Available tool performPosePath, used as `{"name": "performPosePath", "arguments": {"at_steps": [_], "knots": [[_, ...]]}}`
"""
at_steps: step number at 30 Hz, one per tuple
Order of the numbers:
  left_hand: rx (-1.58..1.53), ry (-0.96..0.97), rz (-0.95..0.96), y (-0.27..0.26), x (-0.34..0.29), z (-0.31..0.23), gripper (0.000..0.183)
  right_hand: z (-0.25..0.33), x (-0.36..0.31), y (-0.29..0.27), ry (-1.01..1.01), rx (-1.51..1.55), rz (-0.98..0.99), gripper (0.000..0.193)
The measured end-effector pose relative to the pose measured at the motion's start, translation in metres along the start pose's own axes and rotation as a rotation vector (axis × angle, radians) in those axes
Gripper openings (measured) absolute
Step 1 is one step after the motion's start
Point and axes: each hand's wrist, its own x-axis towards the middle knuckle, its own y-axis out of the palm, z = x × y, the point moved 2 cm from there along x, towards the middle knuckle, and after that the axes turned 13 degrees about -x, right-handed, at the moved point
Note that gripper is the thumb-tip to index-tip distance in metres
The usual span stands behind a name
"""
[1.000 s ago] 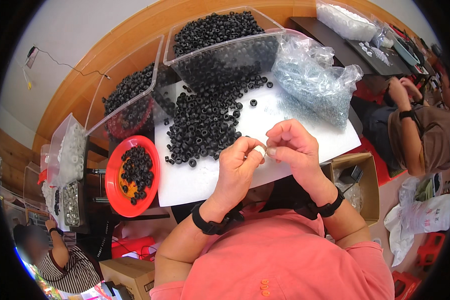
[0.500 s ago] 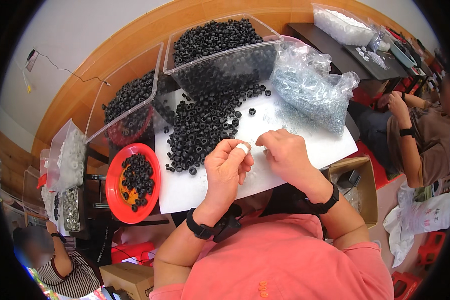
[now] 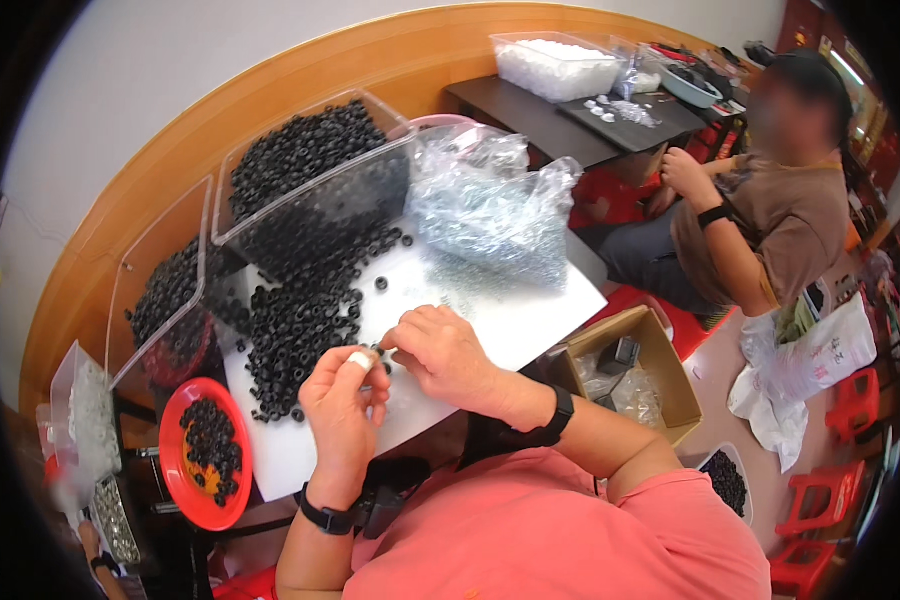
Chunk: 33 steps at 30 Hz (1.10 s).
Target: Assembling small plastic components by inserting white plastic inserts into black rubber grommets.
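Observation:
My left hand (image 3: 346, 402) is closed above the near edge of the white-topped table (image 3: 510, 335), thumb and fingers pinched. White wrapping, perhaps tape, covers its thumb tip. My right hand (image 3: 442, 352) meets it with thumb and forefinger pinched close to the left fingertips. A small dark bit shows between the hands, too little of it to name. Just beyond lies a heap of small black ring-shaped parts (image 3: 295, 335), with a few loose ones around it. Behind my right hand sits a clear plastic bag (image 3: 500, 225) full of small silvery pieces.
Clear bins of black parts (image 3: 315, 205) stand at the back and left. A red plate (image 3: 177, 470) holds more black parts. At right are an open cardboard box (image 3: 670, 400), a seated person (image 3: 760, 220), red stools (image 3: 820, 497) and a dark table (image 3: 540, 125) with a white-filled bin.
My view has swung to the right, so the table sits further left and more of the seated person shows. My right fingertips have come closer to the left ones.

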Motion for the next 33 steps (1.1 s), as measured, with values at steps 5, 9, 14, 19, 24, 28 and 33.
{"name": "performPosePath", "arguments": {"at_steps": [5, 9, 14, 19, 24, 28, 33], "knots": [[0.006, -0.010, -0.012, 0.000, -0.003, -0.004, 0.012, -0.005, 0.004, -0.008, 0.437, 0.972, 0.168, 0.015], [-0.013, -0.022, 0.049, 0.007, 0.000, -0.002, 0.013, -0.007, -0.001, 0.000, 0.482, 1.248, 0.189, 0.013], [-0.011, -0.024, 0.092, 0.013, -0.001, -0.003, 0.014, -0.008, -0.002, -0.009, 0.533, 1.356, 0.168, 0.012], [-0.003, -0.031, 0.090, 0.015, -0.001, -0.003, 0.014, -0.011, -0.003, -0.011, 0.581, 1.335, 0.179, 0.013], [0.022, -0.049, 0.076, 0.016, -0.001, 0.000, 0.013, -0.010, -0.004, -0.012, 0.584, 1.348, 0.153, 0.012], [0.029, -0.053, 0.064, 0.014, -0.003, 0.000, 0.013, -0.003, -0.006, -0.009, 0.578, 1.308, 0.159, 0.012], [0.027, -0.067, 0.043, 0.016, -0.003, -0.002, 0.015, -0.002, -0.006, -0.013, 0.590, 1.283, 0.127, 0.013]]}}
